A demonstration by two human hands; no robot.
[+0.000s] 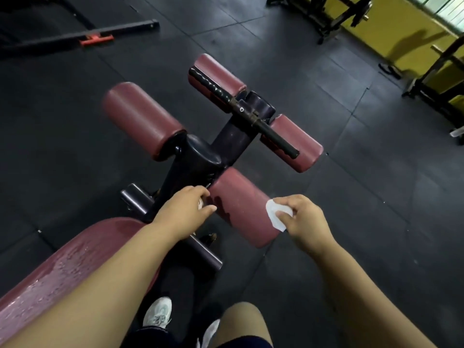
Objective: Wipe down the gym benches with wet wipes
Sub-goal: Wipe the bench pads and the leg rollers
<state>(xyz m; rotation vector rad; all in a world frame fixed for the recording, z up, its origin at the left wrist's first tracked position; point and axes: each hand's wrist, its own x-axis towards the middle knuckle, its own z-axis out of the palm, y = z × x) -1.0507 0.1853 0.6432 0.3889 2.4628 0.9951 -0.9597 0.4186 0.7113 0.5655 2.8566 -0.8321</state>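
Bare forearms reach out over a maroon bench pad (62, 259), its surface streaked with wet. The right hand (306, 219) pinches a white wet wipe (275, 216) between thumb and fingers at the outer end of the nearest maroon foam roller (241, 204). The left hand (183, 209) sits at the roller's inner end, fingers curled over a speck of white — whether they grip it cannot be told. Black rubber floor (351, 197) lies beneath.
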